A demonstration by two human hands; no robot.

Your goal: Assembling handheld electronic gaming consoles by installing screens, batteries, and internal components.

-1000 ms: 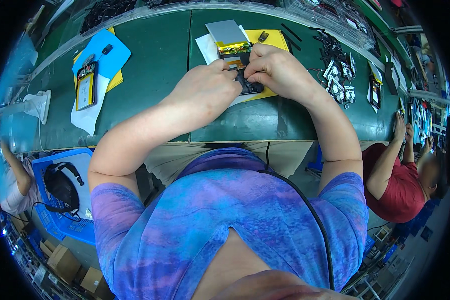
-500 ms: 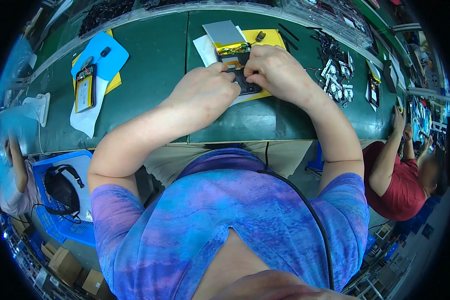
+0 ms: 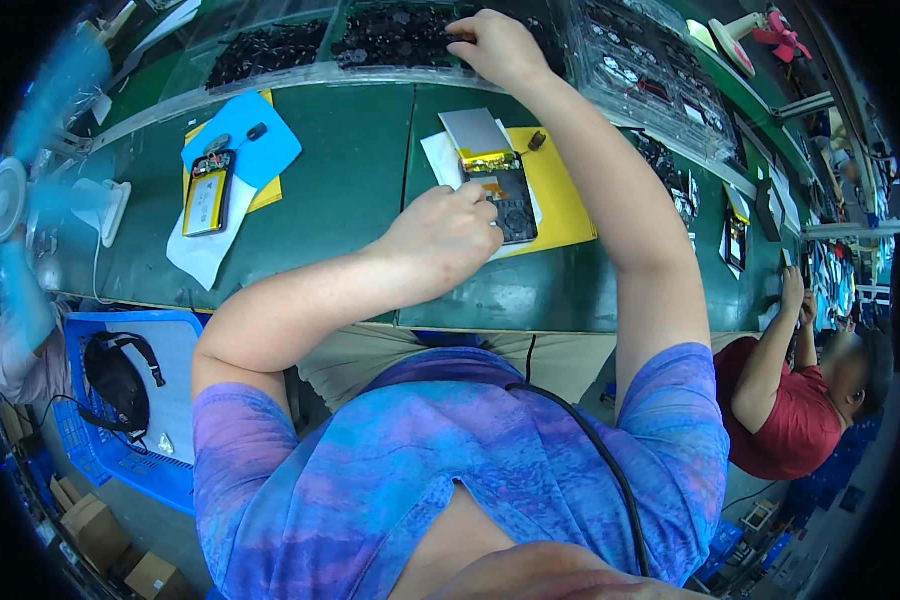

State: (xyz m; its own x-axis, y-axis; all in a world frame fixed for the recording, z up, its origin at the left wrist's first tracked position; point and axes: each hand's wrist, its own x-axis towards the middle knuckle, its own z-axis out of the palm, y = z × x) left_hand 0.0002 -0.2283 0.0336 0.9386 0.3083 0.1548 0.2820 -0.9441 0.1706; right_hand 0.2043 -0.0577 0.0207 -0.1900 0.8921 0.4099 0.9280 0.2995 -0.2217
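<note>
My left hand [image 3: 445,240] is closed on the left edge of an opened handheld electronic device [image 3: 513,210], a dark flat casing. A grey screen panel [image 3: 473,131] is folded out above it, joined by yellow-taped parts [image 3: 492,163]. Under the device lie a white sheet and a yellow sheet [image 3: 570,215]. A small dark part on a wire [image 3: 537,141] sits at the device's upper right. Stretched far forward, my right hand [image 3: 503,48] hovers over a clear tray of black parts [image 3: 395,38], thumb and forefinger apart with nothing visible between them.
On the left, another opened device with a battery [image 3: 207,203] lies on white, yellow and blue sheets [image 3: 270,135]. Clear trays [image 3: 660,90] line the back. Loose parts [image 3: 685,195] lie past my right forearm. A co-worker in a red shirt [image 3: 790,420] sits at the right.
My right hand has left the device and reached forward to the black parts tray. My left hand stays at the device's left edge. The whole view has shifted, showing more of the table's back.
</note>
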